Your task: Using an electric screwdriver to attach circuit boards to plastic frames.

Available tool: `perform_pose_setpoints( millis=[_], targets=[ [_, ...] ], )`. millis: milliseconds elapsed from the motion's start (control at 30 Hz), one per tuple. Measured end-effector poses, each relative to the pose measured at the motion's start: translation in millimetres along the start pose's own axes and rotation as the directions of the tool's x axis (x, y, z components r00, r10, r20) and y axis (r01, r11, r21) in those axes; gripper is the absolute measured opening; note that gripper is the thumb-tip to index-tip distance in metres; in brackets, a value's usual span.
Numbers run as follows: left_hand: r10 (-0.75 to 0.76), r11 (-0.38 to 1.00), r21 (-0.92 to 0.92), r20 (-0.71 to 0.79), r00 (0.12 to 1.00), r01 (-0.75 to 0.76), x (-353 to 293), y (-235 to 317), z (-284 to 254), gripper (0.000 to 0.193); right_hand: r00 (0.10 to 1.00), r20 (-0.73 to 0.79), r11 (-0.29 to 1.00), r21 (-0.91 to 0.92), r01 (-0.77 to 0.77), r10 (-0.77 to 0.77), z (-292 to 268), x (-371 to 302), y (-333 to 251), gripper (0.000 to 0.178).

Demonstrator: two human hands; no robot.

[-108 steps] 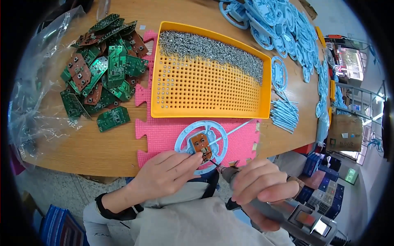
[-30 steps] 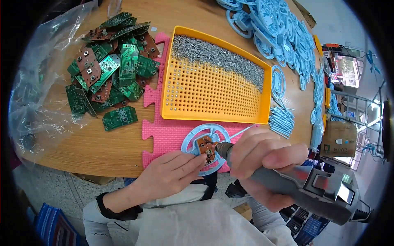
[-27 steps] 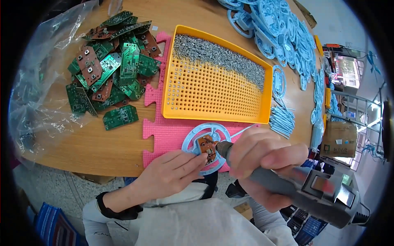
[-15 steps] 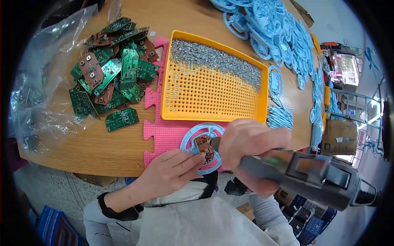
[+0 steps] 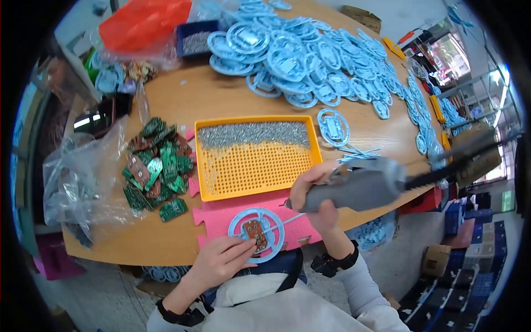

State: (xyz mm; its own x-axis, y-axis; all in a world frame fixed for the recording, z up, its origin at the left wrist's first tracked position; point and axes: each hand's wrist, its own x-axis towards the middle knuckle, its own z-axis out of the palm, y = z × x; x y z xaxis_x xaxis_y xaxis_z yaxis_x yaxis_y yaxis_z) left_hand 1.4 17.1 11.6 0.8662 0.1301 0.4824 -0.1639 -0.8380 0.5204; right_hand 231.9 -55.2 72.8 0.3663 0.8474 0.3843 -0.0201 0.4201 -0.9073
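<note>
A light blue round plastic housing (image 5: 278, 235) lies on the pink foam mat, with a small brown circuit board (image 5: 254, 231) set inside it. My left hand (image 5: 222, 262) steadies both, its fingertips on the board's lower part and the thumb side at the housing's near rim. My right hand (image 5: 316, 196) is wrapped round a grey electric screwdriver (image 5: 354, 189), its tip up and to the right of the housing, apart from it. The driver's cable runs off to the right. A thin pale rod (image 5: 289, 221) extends from the housing toward the right.
Beyond the mat (image 5: 215, 217) stands a yellow perforated tray (image 5: 200, 166) of screws. Green and brown circuit boards (image 5: 160, 166) are heaped at left beside a clear plastic bag (image 5: 83, 182). Blue housings (image 5: 310, 61) pile up at the back; blue rods (image 5: 357, 154) lie right of the tray.
The screwdriver has lifted off the board and moved away to the upper right with my right hand. My left hand stays on the housing. The view has shifted, showing more of the table.
</note>
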Motion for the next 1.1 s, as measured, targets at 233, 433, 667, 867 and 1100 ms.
perform_pose_setpoints(
  millis=[233,433,667,867,1100],
  targets=[
    [-0.128,0.992,0.011,0.000,0.992,0.128,4.9,16.2,-0.1,0.040,0.992,0.106,0.997,-0.052,-0.062,0.067,-37.5,-5.4,5.6,0.076],
    [-0.160,0.986,0.053,0.079,0.984,0.156,3.3,15.5,1.3,0.049,0.972,0.034,0.972,0.018,-0.235,0.234,-70.9,9.0,-18.1,0.069],
    [-0.197,0.979,-0.062,-0.025,0.980,0.195,13.4,24.8,2.4,0.035,0.990,-0.122,0.297,-0.950,-0.096,-0.070,-253.5,75.2,19.1,0.037],
    [-0.235,0.970,-0.069,-0.048,0.971,0.232,14.2,27.1,-0.4,0.032,0.999,0.036,-0.126,-0.991,0.038,0.018,-327.5,131.9,68.7,0.068],
    [-0.239,0.970,-0.046,-0.051,0.970,0.237,13.1,26.0,1.5,0.029,0.964,0.257,-0.098,-0.963,0.250,-0.064,-329.8,151.0,80.2,0.028]
  ],
)
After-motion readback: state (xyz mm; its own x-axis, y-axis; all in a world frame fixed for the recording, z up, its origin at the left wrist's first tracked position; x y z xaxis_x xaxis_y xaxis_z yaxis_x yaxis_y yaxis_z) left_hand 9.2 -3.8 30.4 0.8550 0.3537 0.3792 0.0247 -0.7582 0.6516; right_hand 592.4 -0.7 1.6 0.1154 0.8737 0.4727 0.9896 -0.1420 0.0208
